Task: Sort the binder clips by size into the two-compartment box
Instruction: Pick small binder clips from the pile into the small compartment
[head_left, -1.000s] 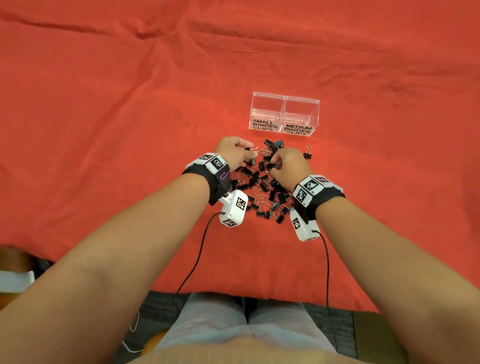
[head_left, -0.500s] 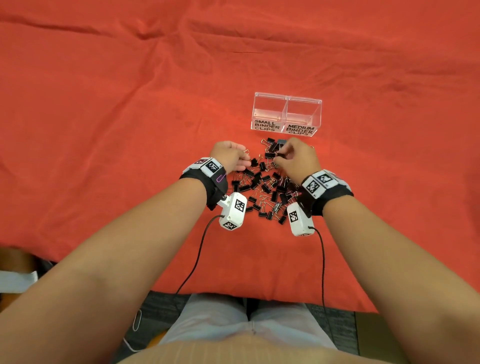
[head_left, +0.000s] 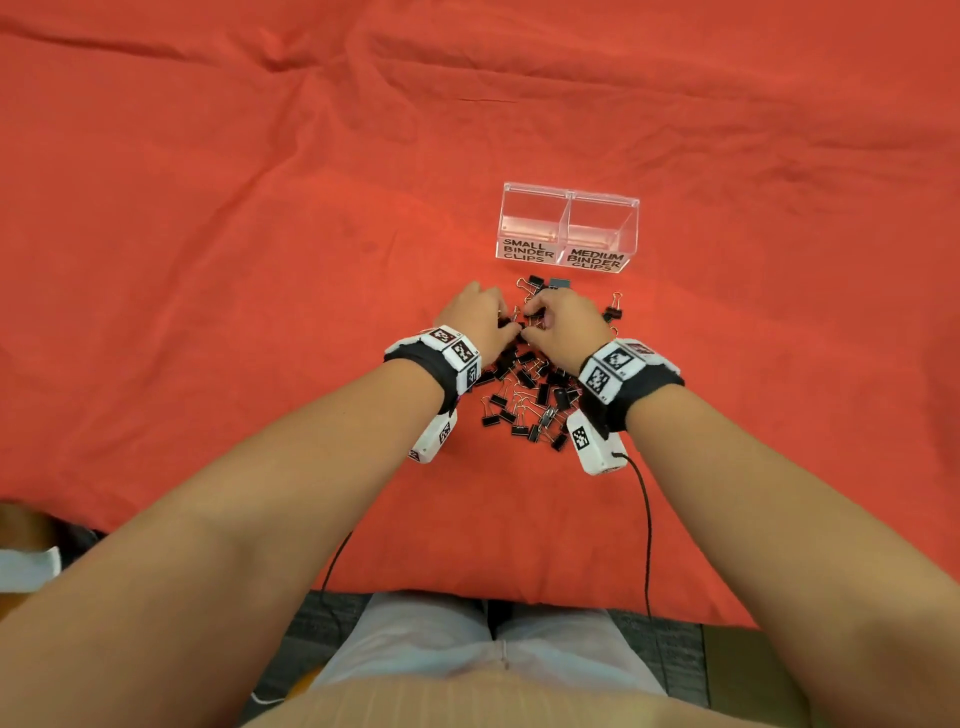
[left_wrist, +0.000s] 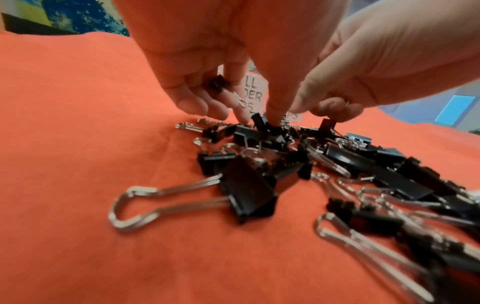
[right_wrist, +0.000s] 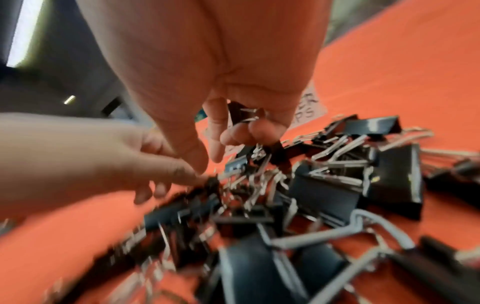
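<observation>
A pile of black binder clips (head_left: 530, 395) with silver wire handles, in two sizes, lies on the red cloth. Behind it stands the clear two-compartment box (head_left: 569, 208), labelled SMALL BINDER CLIPS on the left and MEDIUM BINDER CLIPS on the right. My left hand (head_left: 498, 319) keeps a small clip (left_wrist: 219, 84) tucked under its curled fingers while thumb and forefinger pinch into the pile (left_wrist: 259, 131). My right hand (head_left: 537, 319) meets it fingertip to fingertip. It holds black clips (right_wrist: 244, 115) in its curled fingers.
A few stray clips (head_left: 613, 312) lie between the pile and the box front. Wrinkled red cloth (head_left: 260, 260) covers the table all round. The table's near edge (head_left: 467, 592) runs just above my lap, with the wrist-camera cables hanging over it.
The two hands have drawn together over the far part of the pile. The left has shifted right and the right has shifted left, until their fingertips meet.
</observation>
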